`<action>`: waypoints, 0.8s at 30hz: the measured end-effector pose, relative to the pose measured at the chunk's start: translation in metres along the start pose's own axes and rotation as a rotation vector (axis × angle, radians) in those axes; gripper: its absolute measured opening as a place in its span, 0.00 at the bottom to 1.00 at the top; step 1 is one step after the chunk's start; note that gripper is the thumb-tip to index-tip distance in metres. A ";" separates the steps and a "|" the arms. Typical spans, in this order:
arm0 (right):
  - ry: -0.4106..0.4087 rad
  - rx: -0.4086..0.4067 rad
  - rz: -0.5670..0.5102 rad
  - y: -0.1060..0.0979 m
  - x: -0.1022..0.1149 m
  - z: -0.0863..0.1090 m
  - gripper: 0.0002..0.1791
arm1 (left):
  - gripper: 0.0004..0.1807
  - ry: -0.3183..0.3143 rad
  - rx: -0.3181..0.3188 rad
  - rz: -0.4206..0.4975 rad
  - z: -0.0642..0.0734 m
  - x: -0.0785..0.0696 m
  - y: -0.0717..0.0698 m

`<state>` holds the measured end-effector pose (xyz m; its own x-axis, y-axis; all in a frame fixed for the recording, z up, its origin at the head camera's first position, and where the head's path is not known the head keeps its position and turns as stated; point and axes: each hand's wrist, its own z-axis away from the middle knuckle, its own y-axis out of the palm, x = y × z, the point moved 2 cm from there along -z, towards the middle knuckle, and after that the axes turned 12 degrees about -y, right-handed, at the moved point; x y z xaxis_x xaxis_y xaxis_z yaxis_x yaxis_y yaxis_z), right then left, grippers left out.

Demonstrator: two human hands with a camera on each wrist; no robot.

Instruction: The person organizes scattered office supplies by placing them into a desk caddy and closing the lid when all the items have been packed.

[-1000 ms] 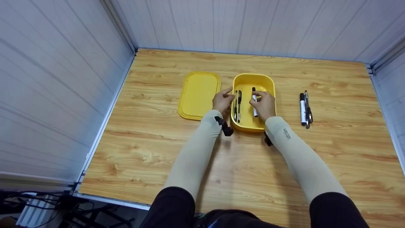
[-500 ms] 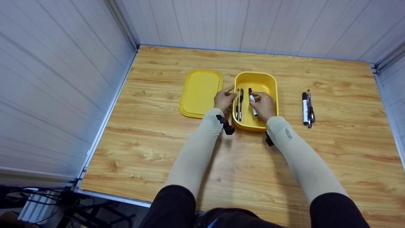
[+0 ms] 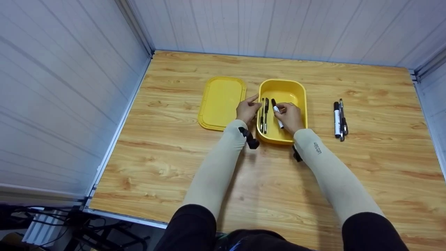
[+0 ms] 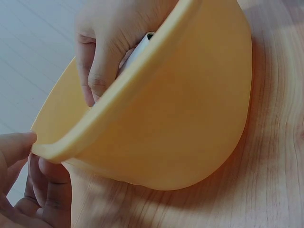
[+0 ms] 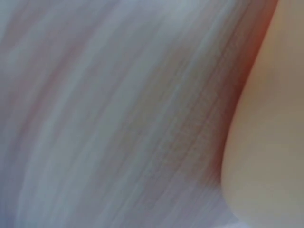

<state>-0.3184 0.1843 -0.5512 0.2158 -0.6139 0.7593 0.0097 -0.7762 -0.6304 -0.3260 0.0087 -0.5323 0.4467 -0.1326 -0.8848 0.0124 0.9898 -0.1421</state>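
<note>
A yellow plastic box [image 3: 282, 82] stands on the table, its inside facing up. My left hand [image 3: 246, 111] grips the box's left rim, thumb over the edge and fingers outside, as the left wrist view shows. Inside the box my right hand [image 3: 291, 115] pinches a white marker with a black cap [image 3: 274, 103], which tilts with its cap toward the back left. Two black-and-clear pens, a left pen [image 3: 262, 120] and a right pen [image 3: 266, 106], lie side by side along the left wall. In the right wrist view only the box's outer wall [image 5: 270, 156] and blurred tabletop show.
The yellow lid [image 3: 223, 101] lies flat left of the box, close to my left hand. Right of the box lie another white marker [image 3: 337, 120] and a black pen [image 3: 344, 122], side by side. White panels [image 3: 223, 28] border the wooden table [image 3: 167, 157] at the back and sides.
My right hand has moved the marker's cap end leftward, toward the two pens, tilting it from nearly straight to slanted. The left hand keeps its hold on the rim.
</note>
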 end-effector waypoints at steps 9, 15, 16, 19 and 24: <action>0.016 0.014 0.000 0.002 -0.002 0.000 0.18 | 0.23 -0.019 0.005 0.018 0.000 0.000 0.000; 0.012 0.025 -0.001 0.004 -0.004 0.000 0.18 | 0.22 -0.019 0.004 0.031 0.000 0.000 0.001; 0.007 0.029 0.003 0.004 -0.004 0.000 0.18 | 0.23 -0.018 0.004 0.034 0.000 0.000 0.001; 0.002 0.042 0.008 0.005 -0.005 -0.001 0.18 | 0.22 -0.014 -0.003 0.032 -0.001 0.001 0.001; 0.029 0.067 -0.044 0.006 -0.005 0.000 0.19 | 0.23 -0.008 0.012 0.042 -0.001 0.001 0.001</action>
<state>-0.3196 0.1824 -0.5588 0.1857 -0.5838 0.7904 0.0845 -0.7919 -0.6048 -0.3263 0.0097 -0.5336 0.4546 -0.0907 -0.8861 0.0040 0.9950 -0.0998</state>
